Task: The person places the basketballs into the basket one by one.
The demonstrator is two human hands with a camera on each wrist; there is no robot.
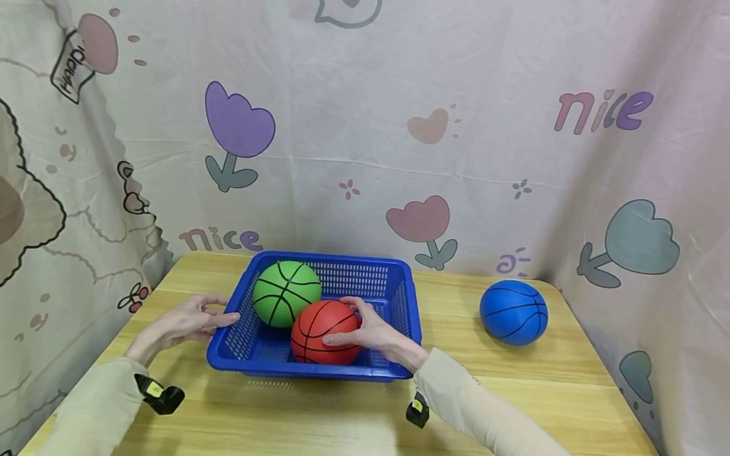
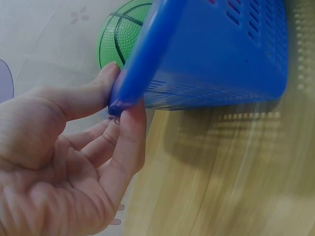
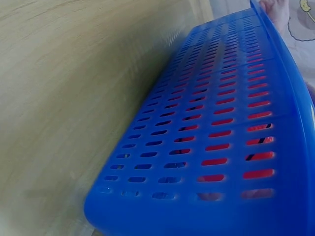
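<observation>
A blue plastic basket (image 1: pixel 312 371) with slotted walls holds a green basketball (image 1: pixel 287 294) at its left and a red basketball (image 1: pixel 326 331) in front of it. My left hand (image 1: pixel 193 321) pinches the basket's left rim; in the left wrist view, the thumb (image 2: pixel 93 93) lies on the inner side and the fingers on the outer side. Reaching over the basket's right front, my right hand (image 1: pixel 374 330) grips the red ball, thumb on its near side and fingers on its far right side. In the right wrist view the basket wall (image 3: pixel 206 118) hides that hand; red shows through the slots.
A blue basketball (image 1: pixel 513 312) sits on the wooden table (image 1: pixel 453 429) to the right of the basket. Patterned cloth (image 1: pixel 347 115) hangs behind the table and at both sides. Each wrist carries a small black strap device (image 1: pixel 160 395).
</observation>
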